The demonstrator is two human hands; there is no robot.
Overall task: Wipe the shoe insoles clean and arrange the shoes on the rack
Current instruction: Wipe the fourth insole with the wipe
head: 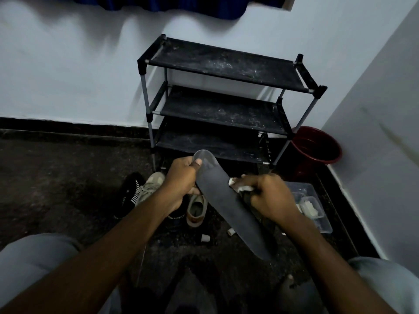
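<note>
Slanting across head view, dark insole (229, 200) runs long axis from upper left, near rack (217, 105) bottom shelf, down to lower right. Left hand (181, 180) curls round upper end, thumb on top. Right hand (269, 198) pinches white wipe (242, 185) against insole edge, above shoes (196, 208) on floor.

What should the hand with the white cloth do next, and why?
Probably the right hand should slide the cloth down the insole toward its near end. The left hand grips the far end, and the cloth sits at the insole's edge close to that end, so most of the dark surface lies below it.
</note>
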